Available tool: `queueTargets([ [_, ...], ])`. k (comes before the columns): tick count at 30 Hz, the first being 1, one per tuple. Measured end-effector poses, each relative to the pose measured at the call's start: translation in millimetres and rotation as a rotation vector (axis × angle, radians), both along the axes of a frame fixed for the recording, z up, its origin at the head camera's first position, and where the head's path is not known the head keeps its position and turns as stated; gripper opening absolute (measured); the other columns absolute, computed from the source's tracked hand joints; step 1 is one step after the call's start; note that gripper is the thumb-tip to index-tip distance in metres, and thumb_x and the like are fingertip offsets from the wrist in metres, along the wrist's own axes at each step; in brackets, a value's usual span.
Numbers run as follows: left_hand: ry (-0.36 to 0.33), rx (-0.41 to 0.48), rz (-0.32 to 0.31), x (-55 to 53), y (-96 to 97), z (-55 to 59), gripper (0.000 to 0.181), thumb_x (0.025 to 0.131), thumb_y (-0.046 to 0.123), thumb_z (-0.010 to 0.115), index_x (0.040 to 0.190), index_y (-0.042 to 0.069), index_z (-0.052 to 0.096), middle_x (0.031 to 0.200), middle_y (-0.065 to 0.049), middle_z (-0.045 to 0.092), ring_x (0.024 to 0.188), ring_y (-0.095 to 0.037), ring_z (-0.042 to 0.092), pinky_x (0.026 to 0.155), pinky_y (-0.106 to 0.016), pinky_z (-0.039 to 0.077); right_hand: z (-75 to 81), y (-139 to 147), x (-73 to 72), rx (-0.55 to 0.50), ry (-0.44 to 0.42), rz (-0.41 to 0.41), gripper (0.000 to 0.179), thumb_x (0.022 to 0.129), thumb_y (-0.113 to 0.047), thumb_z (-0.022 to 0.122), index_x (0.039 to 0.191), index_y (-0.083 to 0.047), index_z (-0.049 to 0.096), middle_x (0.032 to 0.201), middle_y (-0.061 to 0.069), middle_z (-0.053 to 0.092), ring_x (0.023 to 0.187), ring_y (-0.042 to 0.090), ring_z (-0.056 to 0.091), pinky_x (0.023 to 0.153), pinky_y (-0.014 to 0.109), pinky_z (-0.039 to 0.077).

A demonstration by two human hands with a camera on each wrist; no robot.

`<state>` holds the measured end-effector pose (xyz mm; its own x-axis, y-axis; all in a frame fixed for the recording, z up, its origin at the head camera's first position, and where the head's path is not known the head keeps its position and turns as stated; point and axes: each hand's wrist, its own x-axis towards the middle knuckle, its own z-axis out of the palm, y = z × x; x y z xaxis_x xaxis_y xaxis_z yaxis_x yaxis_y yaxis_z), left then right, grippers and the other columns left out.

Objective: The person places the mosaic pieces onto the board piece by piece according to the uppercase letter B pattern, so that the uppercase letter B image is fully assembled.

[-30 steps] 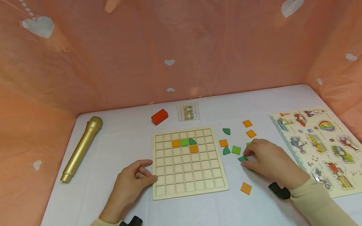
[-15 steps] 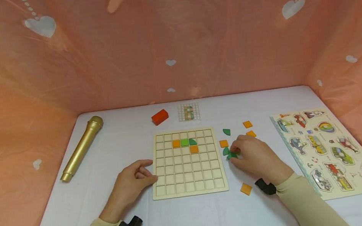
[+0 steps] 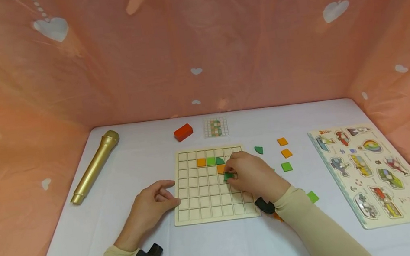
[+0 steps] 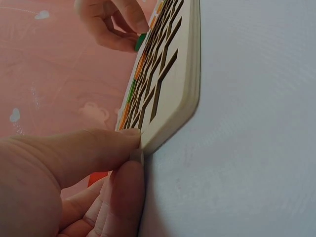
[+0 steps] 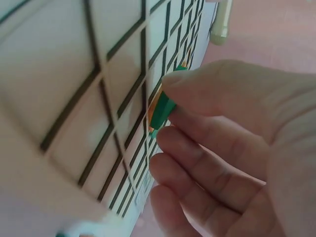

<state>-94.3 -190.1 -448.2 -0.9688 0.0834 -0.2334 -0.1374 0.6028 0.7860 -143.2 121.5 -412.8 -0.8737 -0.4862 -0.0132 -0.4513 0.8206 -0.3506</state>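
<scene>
My right hand [image 3: 256, 175] pinches a dark green quarter-circle tile [image 5: 164, 109] between thumb and index finger, over the wooden grid board [image 3: 196, 203]. The tile is just below an orange square [image 3: 220, 169] set in the grid; whether it touches the board is hard to tell. Above that square, a row in the board holds an orange square [image 3: 201, 162], a light green square [image 3: 211, 161] and a green quarter-circle [image 3: 220, 161]. My left hand [image 3: 149, 210] rests its thumb and index fingertips on the board's left edge, also seen close up in the left wrist view.
Right of the board lie loose tiles, including a green quarter-circle [image 3: 258, 150], orange squares [image 3: 282, 141] and light green squares [image 3: 287, 166]. A picture puzzle [image 3: 376, 174] lies far right. Behind the board are a red block [image 3: 183, 132] and pattern card [image 3: 216, 127]; a gold microphone [image 3: 94, 167] lies left.
My right hand has picked a green quarter-circle from the loose tiles and carried it left over the board. Light green squares formerly covered by it now show. My left hand stays on the edge.
</scene>
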Motion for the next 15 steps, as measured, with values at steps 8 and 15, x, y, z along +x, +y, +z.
queueTargets([
  [8,-0.004,0.007,0.003,0.6,1.8,-0.5,0.054,0.09,0.02,0.088,0.14,0.01,0.069,0.094,0.0,0.073,0.08,-0.012,0.066,0.079,-0.028,0.049,-2.0,-9.3,-0.1,0.009,-0.016,0.024,0.02,0.09,-0.011,0.082,0.11,-0.013,0.082,0.1,-0.003,0.068,0.098,0.014,0.063,0.083,0.034,0.057],
  [15,0.007,-0.001,0.006,-0.1,1.2,-0.7,0.054,0.09,0.019,0.088,0.139,0.011,0.069,0.093,0.0,0.073,0.079,-0.012,0.067,0.081,-0.029,0.048,-3.7,-10.9,0.2,-0.01,0.005,0.025,0.021,0.091,-0.01,0.081,0.111,-0.015,0.083,0.1,-0.004,0.066,0.099,0.013,0.061,0.081,0.032,0.057],
])
